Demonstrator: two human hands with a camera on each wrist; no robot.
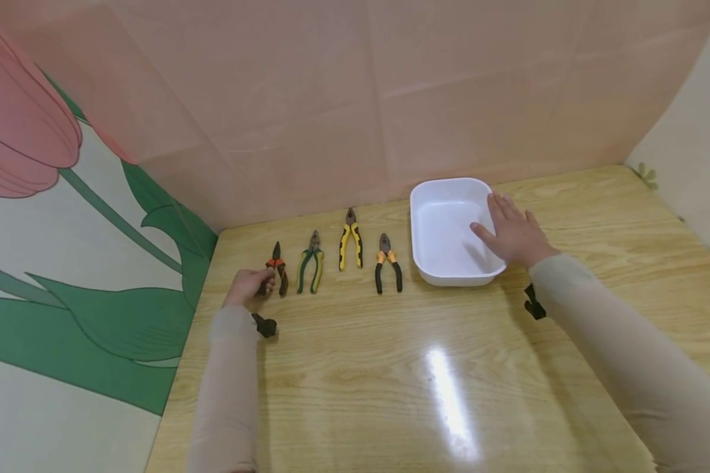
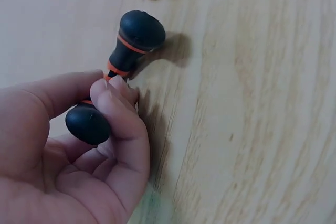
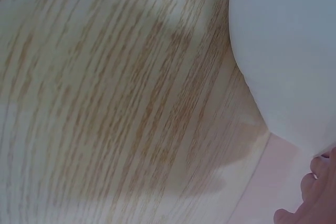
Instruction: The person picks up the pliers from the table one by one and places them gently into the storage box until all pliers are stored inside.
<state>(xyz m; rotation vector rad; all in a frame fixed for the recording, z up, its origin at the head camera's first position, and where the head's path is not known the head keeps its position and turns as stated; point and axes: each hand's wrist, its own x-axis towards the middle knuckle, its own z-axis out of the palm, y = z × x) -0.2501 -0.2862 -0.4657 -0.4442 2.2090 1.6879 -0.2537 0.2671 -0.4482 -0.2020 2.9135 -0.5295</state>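
Observation:
At the left end of a row of pliers, my left hand [image 1: 248, 286] pinches the left handle of the red-and-black pliers [image 1: 282, 272]. The left wrist view shows thumb and fingertips closed round one black handle with orange bands, while the other handle [image 2: 131, 40] stands free. These pliers point away from me, their jaws near the table. My right hand [image 1: 513, 230] rests on the right rim of a white plastic basin [image 1: 440, 233], fingers extended and thumb over the inside. In the right wrist view the basin's outer wall [image 3: 289, 51] hides most of that hand.
Right of the held pliers lie green-and-yellow pliers [image 1: 310, 263], yellow-and-black pliers [image 1: 350, 240] and orange-and-black pliers [image 1: 387, 263]. All rest on a wood-grain table [image 1: 343, 368]. A pink sheet [image 1: 307, 131] stands behind the table's back edge.

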